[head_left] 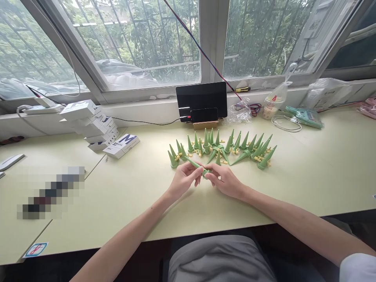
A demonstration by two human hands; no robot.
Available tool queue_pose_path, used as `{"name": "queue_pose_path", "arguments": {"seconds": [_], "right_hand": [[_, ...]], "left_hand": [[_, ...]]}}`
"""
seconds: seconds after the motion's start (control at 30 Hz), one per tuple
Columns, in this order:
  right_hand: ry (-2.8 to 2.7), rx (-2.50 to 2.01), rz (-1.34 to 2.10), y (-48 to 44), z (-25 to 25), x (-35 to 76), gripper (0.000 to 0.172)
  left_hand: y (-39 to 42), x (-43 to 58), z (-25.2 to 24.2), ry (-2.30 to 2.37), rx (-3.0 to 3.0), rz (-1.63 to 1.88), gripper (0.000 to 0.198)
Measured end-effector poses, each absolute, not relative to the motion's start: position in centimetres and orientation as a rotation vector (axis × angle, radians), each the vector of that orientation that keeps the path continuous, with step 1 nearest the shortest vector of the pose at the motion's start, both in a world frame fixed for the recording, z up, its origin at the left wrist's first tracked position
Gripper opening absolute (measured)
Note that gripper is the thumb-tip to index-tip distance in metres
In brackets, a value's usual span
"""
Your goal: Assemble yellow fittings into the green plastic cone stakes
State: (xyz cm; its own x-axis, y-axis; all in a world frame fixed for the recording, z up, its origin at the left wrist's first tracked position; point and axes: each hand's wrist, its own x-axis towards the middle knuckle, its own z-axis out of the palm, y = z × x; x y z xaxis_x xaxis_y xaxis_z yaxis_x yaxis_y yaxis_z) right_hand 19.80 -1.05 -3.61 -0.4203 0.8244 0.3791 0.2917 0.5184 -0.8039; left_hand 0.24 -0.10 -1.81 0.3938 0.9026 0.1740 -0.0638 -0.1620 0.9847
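My left hand [182, 181] and my right hand [225, 180] meet over the pale green table [132, 196], both pinched on one green cone-shaped spike [196, 165] that lies between them, tip pointing left and away. Just beyond my fingers stands a curved row of several more green cone spikes [223, 149] with small yellow fittings, some upright, some tipped over.
A dark tablet [202, 98] and a phone [204, 115] lean on a wooden stand behind the spikes. Stacked white boxes [91, 123] sit at the left, a plastic bag with a cup [274, 102] and a teal item [305, 116] at the right. Windows run along the back.
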Motion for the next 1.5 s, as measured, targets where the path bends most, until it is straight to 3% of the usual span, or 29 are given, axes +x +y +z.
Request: {"name": "queue_pose_path", "arguments": {"seconds": [0.2,0.4,0.57,0.77,1.23,1.5], "right_hand": [[-1.89,-0.976,0.922,-0.7,-4.0,19.7,0.034],[-2.035,-1.046,0.588,-0.8,-5.2,19.1,0.023],[-2.303,-0.987,0.322,-1.1,-5.5,18.8,0.023],[-2.422,-1.019,0.269,1.0,-4.5,18.2,0.026],[-2.617,-1.18,0.19,3.2,-2.7,16.5,0.002],[-2.365,-1.275,0.209,1.5,-3.9,18.1,0.013]], "left_hand": [[0.5,-0.3,-1.2,0.917,1.443,1.263,0.034],[0.8,-0.4,-1.4,0.991,1.359,1.435,0.039],[0.6,-0.2,-1.4,0.992,1.308,1.433,0.041],[0.7,-0.2,-1.6,0.959,1.23,1.437,0.044],[0.8,-0.3,-1.3,0.95,1.141,1.428,0.045],[0.6,-0.1,-1.6,1.008,1.195,1.376,0.045]]}}
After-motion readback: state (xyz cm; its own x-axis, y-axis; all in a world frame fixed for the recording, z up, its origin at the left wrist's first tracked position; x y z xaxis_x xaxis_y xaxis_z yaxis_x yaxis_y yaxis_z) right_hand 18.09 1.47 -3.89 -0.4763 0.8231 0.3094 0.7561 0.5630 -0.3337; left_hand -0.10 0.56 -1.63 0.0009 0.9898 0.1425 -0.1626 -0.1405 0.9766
